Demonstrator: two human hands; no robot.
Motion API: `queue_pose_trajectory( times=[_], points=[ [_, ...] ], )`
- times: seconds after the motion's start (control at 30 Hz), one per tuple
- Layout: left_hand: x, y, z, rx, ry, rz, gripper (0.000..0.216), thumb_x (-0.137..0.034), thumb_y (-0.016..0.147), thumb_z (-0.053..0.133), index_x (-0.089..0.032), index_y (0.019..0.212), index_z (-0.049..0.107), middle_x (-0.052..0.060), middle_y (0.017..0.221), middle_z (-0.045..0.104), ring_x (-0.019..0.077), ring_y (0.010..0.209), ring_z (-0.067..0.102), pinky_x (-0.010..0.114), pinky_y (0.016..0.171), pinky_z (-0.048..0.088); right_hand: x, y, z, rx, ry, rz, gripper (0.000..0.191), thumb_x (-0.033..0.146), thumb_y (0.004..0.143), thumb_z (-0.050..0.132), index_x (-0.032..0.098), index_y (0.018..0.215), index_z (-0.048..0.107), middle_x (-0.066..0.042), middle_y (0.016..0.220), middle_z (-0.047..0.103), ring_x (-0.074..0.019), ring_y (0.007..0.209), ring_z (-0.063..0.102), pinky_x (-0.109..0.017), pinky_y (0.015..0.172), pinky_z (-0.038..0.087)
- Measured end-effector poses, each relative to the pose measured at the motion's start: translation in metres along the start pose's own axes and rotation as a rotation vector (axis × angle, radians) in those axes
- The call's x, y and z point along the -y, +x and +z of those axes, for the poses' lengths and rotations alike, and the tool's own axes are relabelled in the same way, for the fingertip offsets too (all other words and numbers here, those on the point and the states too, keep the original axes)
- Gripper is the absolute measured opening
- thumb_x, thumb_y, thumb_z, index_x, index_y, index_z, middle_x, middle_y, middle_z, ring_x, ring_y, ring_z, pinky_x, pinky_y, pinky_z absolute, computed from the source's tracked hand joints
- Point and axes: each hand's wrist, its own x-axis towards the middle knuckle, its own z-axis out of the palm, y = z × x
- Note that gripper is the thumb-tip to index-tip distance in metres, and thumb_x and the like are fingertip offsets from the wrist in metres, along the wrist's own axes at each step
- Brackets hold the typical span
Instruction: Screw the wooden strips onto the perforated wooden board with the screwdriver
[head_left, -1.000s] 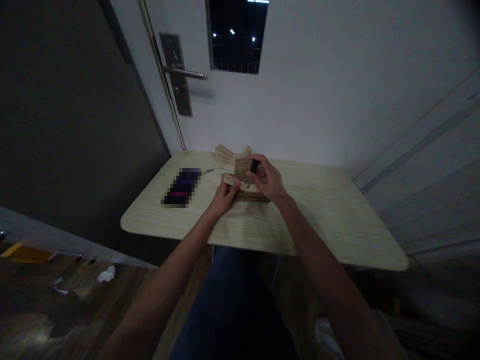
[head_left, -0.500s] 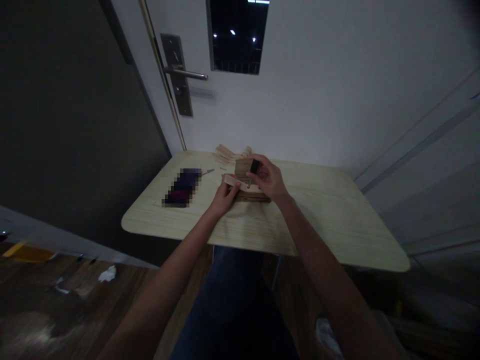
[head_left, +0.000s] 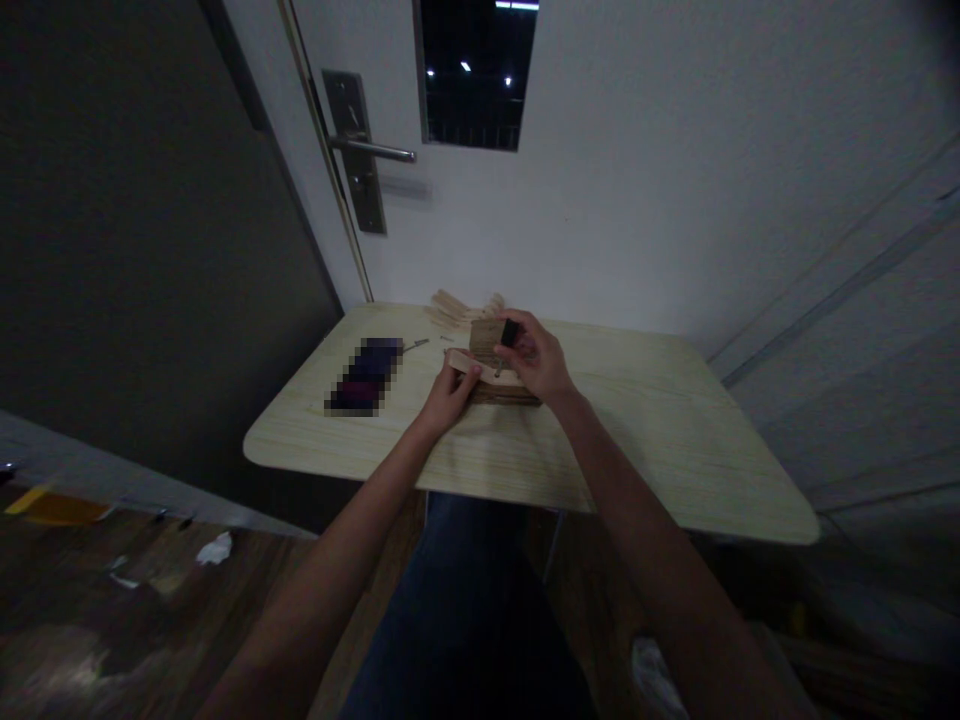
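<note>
My left hand (head_left: 448, 392) is closed on a pale flat wooden piece (head_left: 465, 365), its thumb pressing on top. Fingers of my right hand (head_left: 546, 365) pinch a small tool with a black block-like end (head_left: 510, 331). A thin shaft below that end meets the pale piece. Right behind the hands stands a brown wooden block (head_left: 486, 337). Under them lies a brown layered piece (head_left: 501, 396), partly hidden by my fingers.
Several pale wooden sticks (head_left: 450, 308) lie at the table's back edge. A pixelated dark flat object (head_left: 366, 377) and a thin metal piece (head_left: 416, 345) are to the left. The light wood table (head_left: 660, 440) stands against a white door with a handle (head_left: 375, 150).
</note>
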Motion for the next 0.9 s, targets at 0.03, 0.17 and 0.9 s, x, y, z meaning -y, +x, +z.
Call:
queue_pose_trajectory(
  times=[0.03,0.17,0.9],
  points=[
    [0.0009,0.0002,0.0002,-0.002,-0.002,0.0,0.043,-0.059,0.089,0.05,-0.019,0.105,0.046,0.005,0.099,0.059,0.0175,0.092,0.058,0.029,0.083,0.048,0.0004,-0.0001,-0.0006,0.005,0.003,-0.009,0.043,0.045,0.084,0.064,0.031,0.124,0.057,-0.004,0.12,0.065,-0.0213,0.093,0.065,-0.037,0.079,0.059],
    [0.0019,0.0003,0.0007,-0.01,-0.008,-0.005,0.042,-0.058,0.089,0.05,-0.019,0.105,0.046,0.005,0.097,0.058,0.0171,0.091,0.057,0.03,0.084,0.048,0.0034,-0.0003,-0.0051,0.079,0.098,-0.025,0.046,0.046,0.092,0.051,0.031,0.135,0.05,-0.005,0.13,0.061,-0.0226,0.104,0.064,-0.039,0.083,0.059],
    [0.0006,-0.0004,0.0007,-0.012,-0.018,-0.015,0.04,-0.057,0.088,0.051,-0.02,0.101,0.046,0.004,0.094,0.058,0.017,0.088,0.057,0.029,0.081,0.048,0.0044,0.0003,-0.0025,0.055,0.187,-0.005,0.048,0.051,0.094,0.047,0.033,0.138,0.046,-0.004,0.12,0.065,-0.0217,0.102,0.066,-0.042,0.091,0.058]
  ],
)
